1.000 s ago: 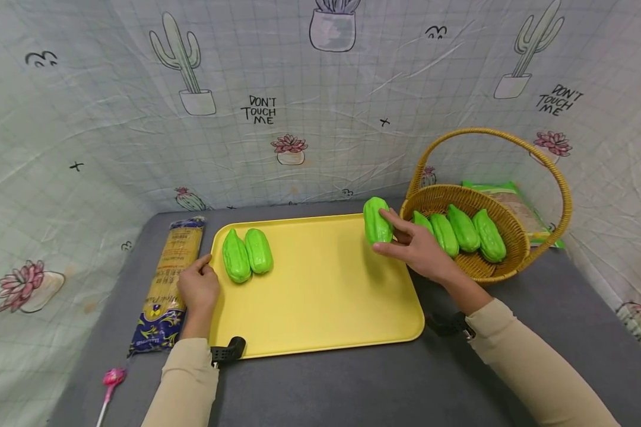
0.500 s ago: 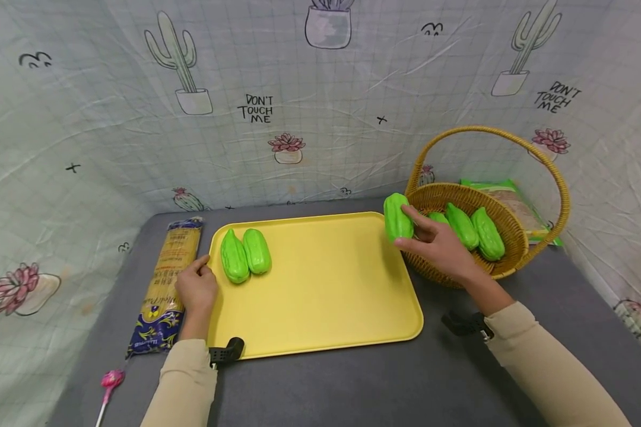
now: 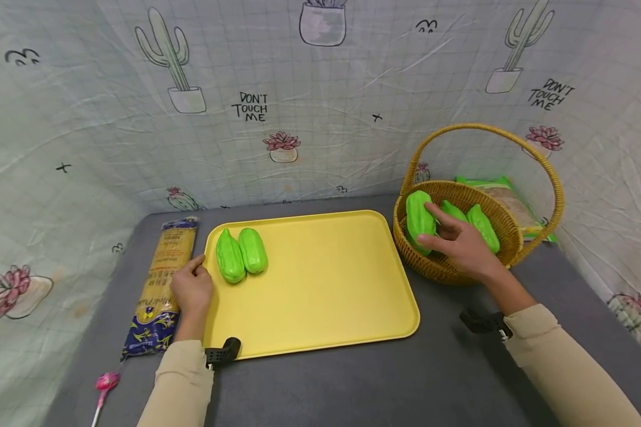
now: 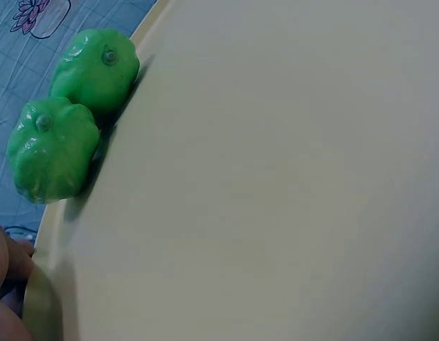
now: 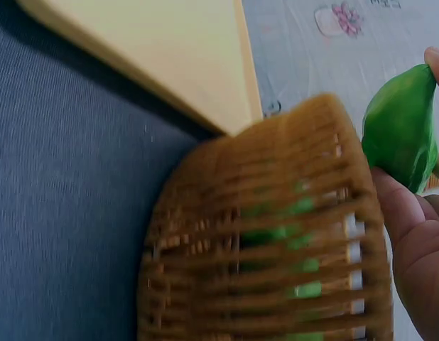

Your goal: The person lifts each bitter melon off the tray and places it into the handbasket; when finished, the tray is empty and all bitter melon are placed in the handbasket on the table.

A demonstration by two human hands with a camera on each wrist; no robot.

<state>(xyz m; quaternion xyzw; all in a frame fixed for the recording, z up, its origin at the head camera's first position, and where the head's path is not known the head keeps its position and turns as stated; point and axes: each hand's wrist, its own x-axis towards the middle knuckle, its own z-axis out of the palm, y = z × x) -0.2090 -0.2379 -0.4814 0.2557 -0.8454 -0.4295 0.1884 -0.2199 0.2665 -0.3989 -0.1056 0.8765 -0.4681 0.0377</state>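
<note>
Two green chayotes (image 3: 241,254) lie side by side at the far left corner of a yellow tray (image 3: 326,296) on the grey desk (image 3: 384,379), while the right hand (image 3: 462,243) grasps a third chayote (image 3: 419,218) over the wicker basket (image 3: 448,270), beside others inside. The left hand (image 3: 192,289), fingers curled and holding nothing, rests on the tray's left rim, next to a noodle packet (image 3: 162,284).

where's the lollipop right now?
Head view, bottom left corner: the pink lollipop lies on the grey table, just below the noodle packet and left of the left sleeve.
</note>
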